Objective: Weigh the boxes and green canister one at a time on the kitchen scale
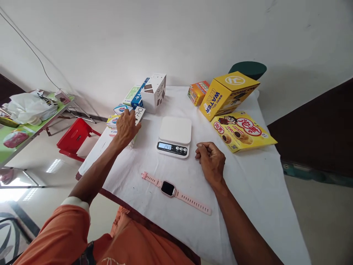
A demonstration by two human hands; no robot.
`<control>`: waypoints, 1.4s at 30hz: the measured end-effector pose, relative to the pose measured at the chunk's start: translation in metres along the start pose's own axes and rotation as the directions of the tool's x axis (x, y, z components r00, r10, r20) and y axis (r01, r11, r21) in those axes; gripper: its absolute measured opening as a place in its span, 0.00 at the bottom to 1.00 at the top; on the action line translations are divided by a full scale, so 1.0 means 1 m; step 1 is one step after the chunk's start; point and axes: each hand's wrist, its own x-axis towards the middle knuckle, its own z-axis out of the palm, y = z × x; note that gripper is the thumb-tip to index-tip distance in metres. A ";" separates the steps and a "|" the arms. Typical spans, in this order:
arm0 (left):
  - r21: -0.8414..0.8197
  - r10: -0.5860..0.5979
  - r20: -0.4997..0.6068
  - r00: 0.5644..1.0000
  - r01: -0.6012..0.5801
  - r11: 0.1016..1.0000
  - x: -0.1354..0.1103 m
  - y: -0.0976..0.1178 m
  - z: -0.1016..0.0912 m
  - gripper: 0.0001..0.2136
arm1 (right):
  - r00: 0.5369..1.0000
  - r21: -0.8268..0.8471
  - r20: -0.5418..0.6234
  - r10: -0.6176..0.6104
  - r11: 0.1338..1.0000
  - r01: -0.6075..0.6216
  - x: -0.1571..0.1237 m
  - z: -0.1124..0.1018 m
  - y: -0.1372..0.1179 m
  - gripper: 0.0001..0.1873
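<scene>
A table under a white cloth [256, 180] bears every other object described. At its right stands a tall yellow cardboard box [227, 94] with dark lettering; in front of it lies a broad, flat yellow carton [245, 132] printed with red characters. A white rectangular carton with brown patches [154, 94] stands toward the back left. Centrally placed is a white plastic digital scale [175, 132], its platform bare and its display lit. The right hand [211, 162] rests on the cloth just beside the scale, fingers curled in loosely, with nothing visible in them. The left hand [127, 127] reaches over the small boxes left of the scale, fingers bent downward; whether they grip cannot be told. Nearest the wearer, a pink-strapped watch with a dark rectangular face [168, 188] lies extended. Smallest are a blue-and-white cardboard box [120, 109], at the left fingertips, and a yellow-and-white cardboard box [111, 122], just beside that hand.
</scene>
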 end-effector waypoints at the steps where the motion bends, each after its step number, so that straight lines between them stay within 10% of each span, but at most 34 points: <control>1: 0.006 -0.019 0.003 1.000 0.019 1.000 0.002 -0.001 0.002 0.12 | 1.000 0.003 0.001 0.000 1.000 0.000 0.000 0.000 0.000 0.14; 15: 0.042 0.057 -0.060 0.997 -0.054 0.998 0.005 0.008 -0.006 0.16 | 1.000 0.081 0.019 0.012 0.997 -0.014 0.004 0.000 -0.002 0.15; 23: -0.349 0.501 -0.114 0.858 -0.507 0.788 0.039 0.153 -0.007 0.25 | 1.000 0.060 0.017 -0.026 0.998 0.025 0.005 0.000 0.001 0.15; 30: -0.578 0.489 -0.237 0.839 -0.527 0.623 0.139 0.286 0.055 0.51 | 0.999 0.062 0.031 -0.019 0.998 0.017 0.005 -0.002 0.001 0.14; 42: -0.551 0.587 -0.127 0.799 -0.549 0.628 0.178 0.287 0.080 0.42 | 0.999 0.055 0.039 0.000 0.998 -0.002 0.008 -0.002 0.002 0.15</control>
